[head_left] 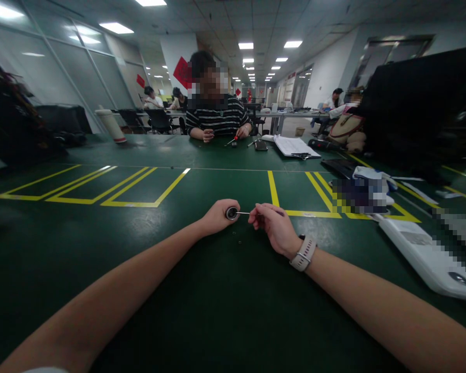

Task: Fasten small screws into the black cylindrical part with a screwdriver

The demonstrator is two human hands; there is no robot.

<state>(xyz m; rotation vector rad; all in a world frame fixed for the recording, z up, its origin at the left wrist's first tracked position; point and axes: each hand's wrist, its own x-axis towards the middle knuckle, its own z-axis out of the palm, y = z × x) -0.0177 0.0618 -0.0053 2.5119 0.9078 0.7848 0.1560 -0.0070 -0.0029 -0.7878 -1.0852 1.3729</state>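
My left hand (pixel 219 216) is closed around a small round dark object with a shiny metal rim (pixel 231 213), its circular end turned toward me. From the right, my right hand (pixel 274 225) grips a thin-shafted screwdriver (pixel 244 213), its handle mostly hidden by the fingers. The shaft's tip meets the round object at its rim or face; I cannot tell exactly where. Below the hands, two tiny ring-like parts (pixel 233 233) lie on the green table (pixel 225 300). A pale watch strap (pixel 303 254) circles my right wrist.
Yellow tape outlines (pixel 130 203) mark the table. Across it sits a person in a striped top (pixel 217 116), a red-handled screwdriver (pixel 233 140) by their hands. A clipboard with papers (pixel 295 146) lies beyond, a white device (pixel 423 254) at right, a cup (pixel 111 124) at far left.
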